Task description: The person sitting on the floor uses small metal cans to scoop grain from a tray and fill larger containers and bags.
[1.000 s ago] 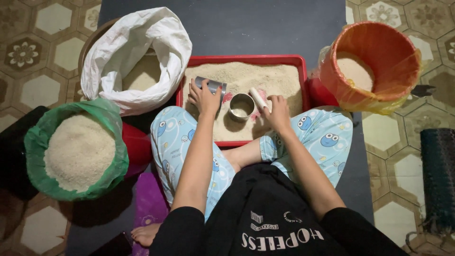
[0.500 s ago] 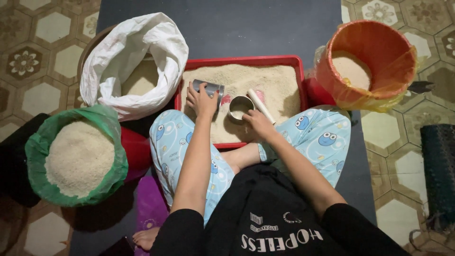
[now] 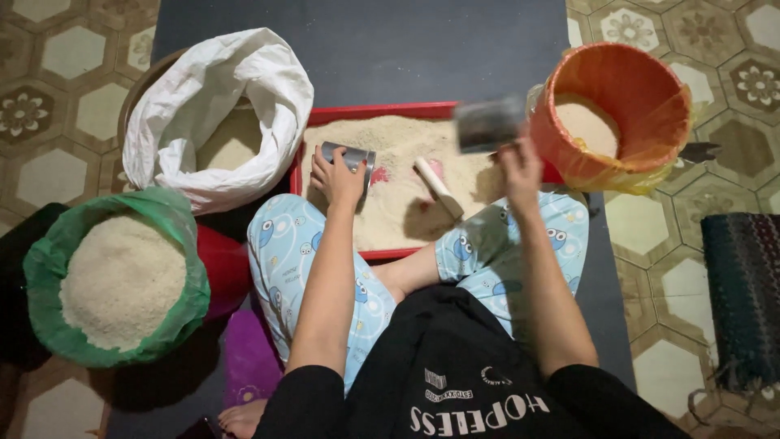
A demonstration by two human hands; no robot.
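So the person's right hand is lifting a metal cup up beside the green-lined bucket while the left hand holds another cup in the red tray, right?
Not quite. In the head view the right hand lifts the blurred metal cup beside the orange-lined bucket, not the green-lined one, which stands on the person's left. The left hand does hold another cup in the red tray.

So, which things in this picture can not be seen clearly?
- Head view: the can in the right hand is blurred by motion; its contents cannot be seen.
- The left hand covers part of the metal cup.
- The dark mat is cut off by the right edge.
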